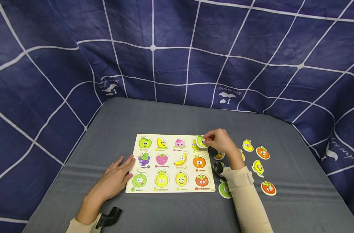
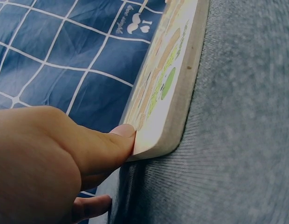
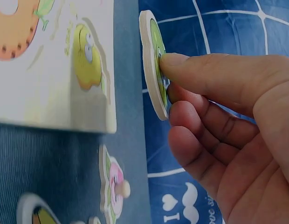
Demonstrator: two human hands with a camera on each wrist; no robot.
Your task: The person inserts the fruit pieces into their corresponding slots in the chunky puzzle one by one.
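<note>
Left hand [image 1: 114, 178], seemingly relaxed, touches board [image 1: 172, 176]; right [image 1: 222, 142] pinches green piece [image 3: 154, 65].

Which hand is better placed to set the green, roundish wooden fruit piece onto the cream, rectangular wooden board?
Right, likely: the right hand pinches the piece above the board, near its far-right corner. The left hand holds no piece and touches the board's left edge.

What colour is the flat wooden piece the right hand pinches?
The piece is green, pale-rimmed; clearest in the head view.
</note>
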